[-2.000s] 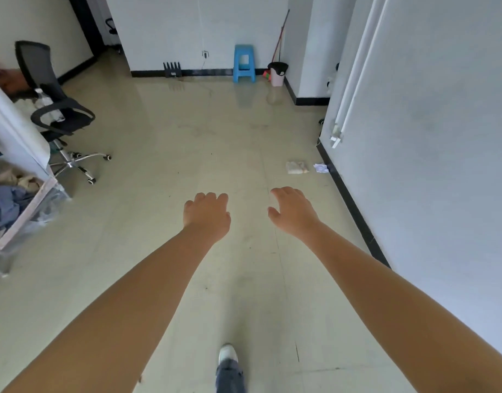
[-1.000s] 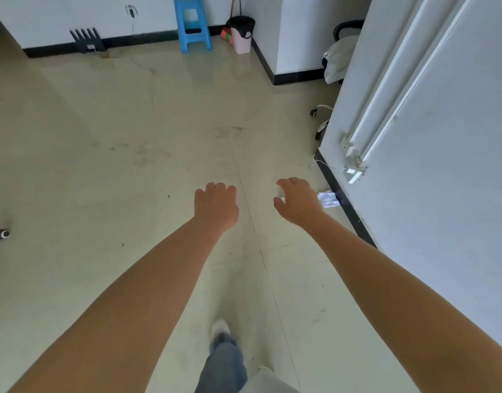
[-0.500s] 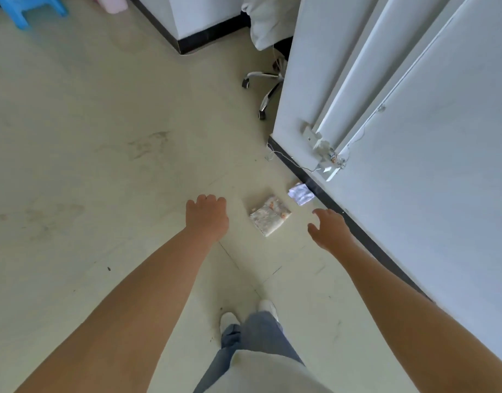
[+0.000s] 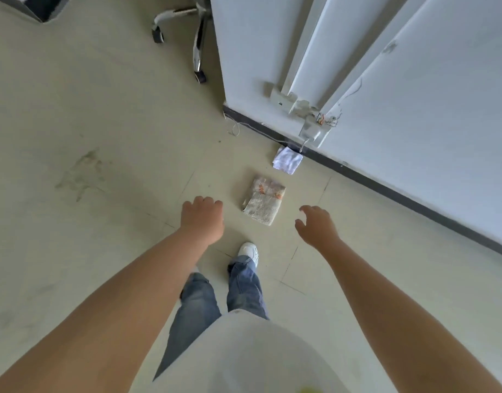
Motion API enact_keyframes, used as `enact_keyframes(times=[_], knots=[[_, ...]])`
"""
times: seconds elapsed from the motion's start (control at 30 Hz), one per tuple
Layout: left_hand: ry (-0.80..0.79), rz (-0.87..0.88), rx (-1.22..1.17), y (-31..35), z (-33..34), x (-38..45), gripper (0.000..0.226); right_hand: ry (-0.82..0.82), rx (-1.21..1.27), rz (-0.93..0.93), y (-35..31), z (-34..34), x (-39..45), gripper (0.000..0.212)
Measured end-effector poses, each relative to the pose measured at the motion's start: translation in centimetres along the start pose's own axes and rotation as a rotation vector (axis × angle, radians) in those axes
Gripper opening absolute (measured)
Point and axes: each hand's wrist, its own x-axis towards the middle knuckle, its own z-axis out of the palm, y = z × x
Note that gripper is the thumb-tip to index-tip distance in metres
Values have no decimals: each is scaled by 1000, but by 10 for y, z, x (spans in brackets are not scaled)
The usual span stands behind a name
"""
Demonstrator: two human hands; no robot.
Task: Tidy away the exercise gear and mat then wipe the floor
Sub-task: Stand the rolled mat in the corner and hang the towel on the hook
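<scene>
A folded, nubby beige cloth point(image 4: 263, 202) with orange marks lies flat on the glossy tiled floor point(image 4: 102, 137), between both empty hands. The left hand point(image 4: 202, 219) hangs loosely curled; the right hand point(image 4: 315, 226) spreads relaxed fingers. A smaller white rag point(image 4: 287, 160) sits farther off, against the dark baseboard point(image 4: 386, 185).

Under your feet the floor point(image 4: 102, 114) is smooth pale tile with a soft sheen, smudged with dull grey marks, and the folded rag point(image 4: 263, 202) on it is coarse, nubbly cloth, matt and worn. You can see that the smaller white cloth point(image 4: 287, 160) by the baseboard has a finer weave. The chair base point(image 4: 197, 38) is shiny polished metal, against a matt painted wall point(image 4: 431, 114).
</scene>
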Motion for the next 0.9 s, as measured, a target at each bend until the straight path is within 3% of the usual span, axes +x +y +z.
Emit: enact_keyframes(times=[0.33, 0.67, 0.9], knots=[[-119, 306, 123, -7, 101, 181, 27, -25, 141, 302, 2, 127, 122, 40], [-168, 354, 173, 10, 267, 335, 26, -42, 153, 387, 21, 305, 269, 35], [-120, 412, 154, 43, 336, 402, 33, 94, 221, 501, 53, 372, 338, 42]])
